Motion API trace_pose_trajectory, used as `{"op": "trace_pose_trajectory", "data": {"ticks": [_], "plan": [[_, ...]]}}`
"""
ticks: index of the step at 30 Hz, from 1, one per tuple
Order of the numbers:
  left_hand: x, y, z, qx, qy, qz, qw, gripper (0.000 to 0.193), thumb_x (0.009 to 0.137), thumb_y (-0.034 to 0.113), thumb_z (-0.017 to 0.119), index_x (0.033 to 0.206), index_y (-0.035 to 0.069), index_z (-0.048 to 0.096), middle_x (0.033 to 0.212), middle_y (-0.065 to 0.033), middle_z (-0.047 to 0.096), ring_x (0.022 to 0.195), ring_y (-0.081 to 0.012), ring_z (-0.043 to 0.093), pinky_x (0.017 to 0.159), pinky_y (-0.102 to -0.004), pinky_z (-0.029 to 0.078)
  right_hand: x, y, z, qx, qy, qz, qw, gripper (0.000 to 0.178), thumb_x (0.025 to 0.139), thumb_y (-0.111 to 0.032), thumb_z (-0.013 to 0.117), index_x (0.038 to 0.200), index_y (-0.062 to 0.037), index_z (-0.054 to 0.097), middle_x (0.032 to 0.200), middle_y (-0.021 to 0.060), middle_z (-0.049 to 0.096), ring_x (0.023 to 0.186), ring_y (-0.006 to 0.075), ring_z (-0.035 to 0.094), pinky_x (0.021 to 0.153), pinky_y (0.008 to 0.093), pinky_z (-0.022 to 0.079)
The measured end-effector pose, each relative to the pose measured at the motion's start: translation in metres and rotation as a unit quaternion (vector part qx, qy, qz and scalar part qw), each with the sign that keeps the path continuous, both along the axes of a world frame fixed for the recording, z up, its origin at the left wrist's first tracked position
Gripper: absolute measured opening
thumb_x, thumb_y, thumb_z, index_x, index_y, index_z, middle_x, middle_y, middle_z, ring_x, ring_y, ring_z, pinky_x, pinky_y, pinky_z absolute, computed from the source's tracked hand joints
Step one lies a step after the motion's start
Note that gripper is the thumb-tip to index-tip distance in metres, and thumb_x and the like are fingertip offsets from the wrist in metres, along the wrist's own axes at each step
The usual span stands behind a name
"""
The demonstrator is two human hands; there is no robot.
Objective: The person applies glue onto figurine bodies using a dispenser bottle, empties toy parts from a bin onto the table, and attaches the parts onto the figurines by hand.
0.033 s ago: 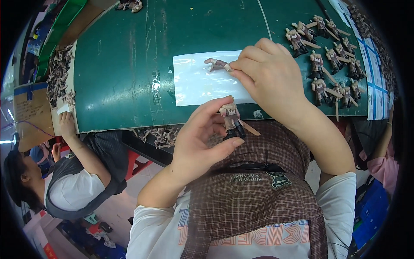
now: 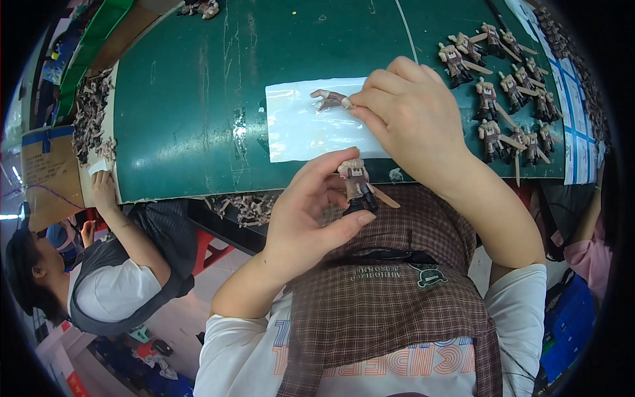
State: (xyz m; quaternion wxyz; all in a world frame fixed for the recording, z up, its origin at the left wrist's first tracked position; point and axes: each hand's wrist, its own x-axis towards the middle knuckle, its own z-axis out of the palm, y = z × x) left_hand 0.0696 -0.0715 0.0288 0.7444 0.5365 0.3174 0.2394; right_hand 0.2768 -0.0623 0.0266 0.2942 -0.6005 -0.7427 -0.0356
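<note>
Between the thumb and fingers of my left hand (image 2: 307,205) is a small toy figure (image 2: 356,180) with a pale upper part, a brown body and dark legs. A flat tan stick (image 2: 385,197) juts out from behind it. Over a white sheet (image 2: 288,135), my right hand (image 2: 410,109) pinches one end of a small bent brown piece with pale ends, which looks like a toy figure's arm (image 2: 332,100). Whether that piece rests on the sheet or hangs just above it, I cannot tell. The figure and the arm piece are apart.
Several similar figures on sticks (image 2: 486,96) lie at the right of the green table (image 2: 192,139). Small loose parts are heaped at the left (image 2: 91,112) and below the table's near edge (image 2: 245,208). A co-worker's hand (image 2: 102,185) touches the left end.
My right hand has shifted very slightly left with the arm piece. My left hand and the figure stay almost where they were.
</note>
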Motion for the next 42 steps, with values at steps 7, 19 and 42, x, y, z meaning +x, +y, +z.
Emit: {"op": "trace_pose_trajectory", "data": {"ticks": [7, 19, 42], "plan": [[-0.002, 0.000, -0.003, 0.002, -0.007, 0.009, 1.000, 0.071, 0.075, -0.003, 0.075, 0.139, 0.002, 0.042, 0.135, -0.0072, 0.045, 0.107, -0.0126, 0.053, 0.081, -0.0236, 0.045, 0.000, 0.003, 0.004, 0.003, -0.024, 0.019, 1.000, 0.006, 0.075, -0.014, 0.067, 0.074, -0.0085, 0.069, 0.074, 0.0010, 0.058, 0.080, 0.0204, 0.055, 0.069, 0.0341, 0.044], [0.002, 0.000, 0.000, 0.072, 0.003, 0.028, 0.997, 0.079, 0.071, 0.000, 0.081, 0.140, 0.003, 0.042, 0.134, -0.0083, 0.042, 0.111, -0.0172, 0.054, 0.089, -0.0280, 0.050, 0.016, -0.055, 0.019, -0.017, 0.307, 0.086, 0.948, 0.017, 0.072, 0.002, 0.073, 0.087, -0.0040, 0.068, 0.090, 0.0103, 0.067, 0.078, 0.0239, 0.067, 0.068, 0.0295, 0.054], [0.018, -0.011, 0.013, 0.091, -0.046, -0.045, 0.994, 0.080, 0.075, 0.012, 0.080, 0.140, -0.005, 0.036, 0.147, -0.0151, 0.034, 0.126, -0.0248, 0.048, 0.105, -0.0373, 0.042, 0.022, -0.099, 0.006, 0.053, 0.181, 0.143, 0.972, 0.025, 0.065, -0.002, 0.071, 0.090, 0.0003, 0.068, 0.097, 0.0144, 0.065, 0.075, 0.0258, 0.066, 0.061, 0.0307, 0.054]]}}
